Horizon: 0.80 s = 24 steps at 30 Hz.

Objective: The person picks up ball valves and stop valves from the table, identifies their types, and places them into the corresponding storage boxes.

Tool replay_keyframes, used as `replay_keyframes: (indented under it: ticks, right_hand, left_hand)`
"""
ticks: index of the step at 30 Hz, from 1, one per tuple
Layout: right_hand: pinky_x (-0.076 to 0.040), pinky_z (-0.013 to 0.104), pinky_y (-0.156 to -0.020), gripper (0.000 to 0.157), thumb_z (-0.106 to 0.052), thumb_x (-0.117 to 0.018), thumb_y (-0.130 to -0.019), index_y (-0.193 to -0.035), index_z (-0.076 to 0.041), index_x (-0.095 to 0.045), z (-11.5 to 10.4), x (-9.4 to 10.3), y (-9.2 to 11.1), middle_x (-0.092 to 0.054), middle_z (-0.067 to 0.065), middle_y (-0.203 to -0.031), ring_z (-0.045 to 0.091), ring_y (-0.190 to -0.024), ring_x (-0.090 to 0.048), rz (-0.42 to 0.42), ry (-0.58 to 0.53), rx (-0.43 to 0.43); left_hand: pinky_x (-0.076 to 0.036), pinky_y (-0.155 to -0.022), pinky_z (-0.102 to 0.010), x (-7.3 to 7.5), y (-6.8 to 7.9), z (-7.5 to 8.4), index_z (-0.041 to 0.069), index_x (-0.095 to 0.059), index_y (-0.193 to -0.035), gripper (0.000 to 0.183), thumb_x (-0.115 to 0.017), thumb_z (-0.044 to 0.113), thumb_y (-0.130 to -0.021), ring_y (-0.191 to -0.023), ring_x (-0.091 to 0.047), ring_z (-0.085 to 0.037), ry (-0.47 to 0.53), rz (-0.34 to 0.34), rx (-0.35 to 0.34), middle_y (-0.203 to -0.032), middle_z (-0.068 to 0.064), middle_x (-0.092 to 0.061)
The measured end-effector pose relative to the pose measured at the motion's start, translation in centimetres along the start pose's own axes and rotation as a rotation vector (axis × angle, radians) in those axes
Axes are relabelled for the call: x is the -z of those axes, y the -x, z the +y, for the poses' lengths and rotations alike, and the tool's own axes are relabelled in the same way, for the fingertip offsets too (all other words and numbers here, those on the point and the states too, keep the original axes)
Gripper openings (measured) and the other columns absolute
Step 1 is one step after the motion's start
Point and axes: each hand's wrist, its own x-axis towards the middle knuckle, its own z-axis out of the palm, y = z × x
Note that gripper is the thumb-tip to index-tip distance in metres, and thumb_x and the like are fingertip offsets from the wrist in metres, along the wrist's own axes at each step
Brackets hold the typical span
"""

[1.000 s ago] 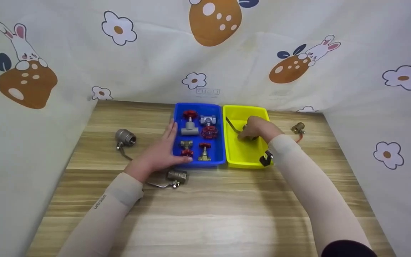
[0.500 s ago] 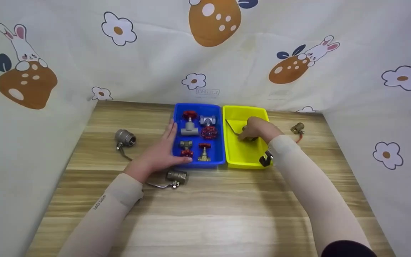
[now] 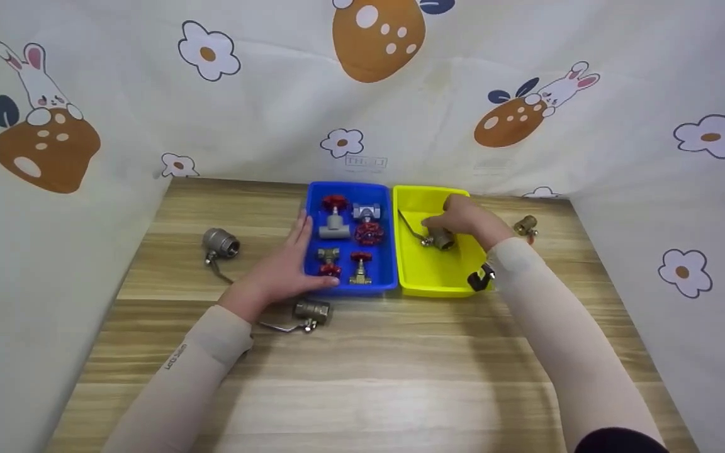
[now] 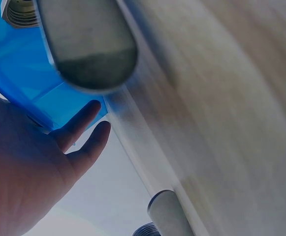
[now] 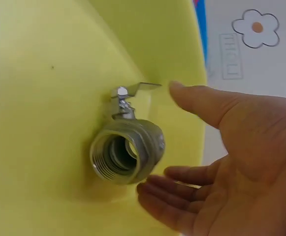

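Observation:
A metal ball valve [image 3: 442,239] with a long lever lies on the floor of the yellow tray [image 3: 428,274]. My right hand [image 3: 466,217] hovers just above and beside it. In the right wrist view, thumb and fingers of that hand are spread apart, fingertips close by the valve body [image 5: 128,152]. My left hand [image 3: 277,267] rests along the left side and near-left corner of the blue tray [image 3: 347,289], fingers fairly straight. Inside the blue tray are several red-handwheel valves, such as the grey one [image 3: 335,228].
Left of the trays lies a steel ball valve [image 3: 221,243]. Another ball valve [image 3: 312,311] lies below my left hand, its lever partly covered by the wrist. A small brass valve [image 3: 525,225] with a red handle lies to the right. A printed curtain [image 3: 274,113] surrounds the wooden table [image 3: 400,377].
My right hand has let go of the ball valve in the yellow tray and shifted slightly up and right, uncovering the valve. The left hand has stayed in place.

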Motion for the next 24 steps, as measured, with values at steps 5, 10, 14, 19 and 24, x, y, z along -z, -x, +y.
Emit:
replay_keyframes:
  ticks: [5,10,14,19,24]
  right_hand:
    - [-0.054,0.051,-0.108,0.063,-0.045,-0.072,-0.107,-0.145,0.005,-0.059,1.8,1.8,0.3,-0.063,0.023,-0.137,0.036,-0.119,-0.060,0.186,-0.070,0.196]
    - [-0.056,0.039,-0.088,0.042,-0.040,-0.068,-0.110,-0.127,-0.001,-0.068,4.3,3.2,1.5,-0.067,0.017,-0.115,0.030,-0.100,-0.062,0.351,-0.187,0.284]
    - [-0.053,0.029,-0.073,0.040,-0.041,-0.066,-0.111,-0.123,-0.003,-0.067,6.6,4.3,2.6,-0.067,0.015,-0.107,0.025,-0.090,-0.059,0.416,-0.241,0.262]
    - [-0.052,0.025,-0.067,0.042,-0.043,-0.065,-0.111,-0.123,-0.002,-0.067,9.3,5.2,3.2,-0.067,0.017,-0.106,0.022,-0.084,-0.059,0.474,-0.256,0.215]
    - [-0.053,0.025,-0.068,0.044,-0.041,-0.063,-0.111,-0.122,0.001,-0.065,11.8,5.4,3.0,-0.065,0.012,-0.103,0.020,-0.085,-0.060,0.492,-0.259,0.171]
  left_hand:
    - [-0.033,-0.125,-0.068,0.1,0.0,0.1,0.019,0.008,-0.178,0.138,-0.081,0.075,-0.088,-0.164,-0.021,-0.051,-0.012,-0.001,0.005,-0.185,-0.005,0.018]
    - [-0.033,-0.126,-0.067,0.0,0.0,0.0,0.017,0.009,-0.178,0.138,-0.081,0.073,-0.089,-0.165,-0.019,-0.050,-0.018,-0.003,-0.004,-0.185,-0.006,0.018]
    - [-0.030,-0.129,-0.064,0.0,0.0,0.0,0.013,0.007,-0.177,0.139,-0.082,0.071,-0.089,-0.166,-0.017,-0.049,-0.022,0.003,-0.026,-0.185,-0.009,0.018]
    - [-0.031,-0.128,-0.065,0.0,0.0,0.1,0.011,0.005,-0.177,0.139,-0.082,0.073,-0.088,-0.164,-0.020,-0.051,-0.040,0.007,-0.024,-0.185,-0.010,0.017]
    - [-0.032,-0.126,-0.068,0.0,-0.1,0.2,0.010,0.004,-0.178,0.139,-0.081,0.074,-0.088,-0.163,-0.022,-0.054,-0.043,0.005,-0.012,-0.185,-0.010,0.017]
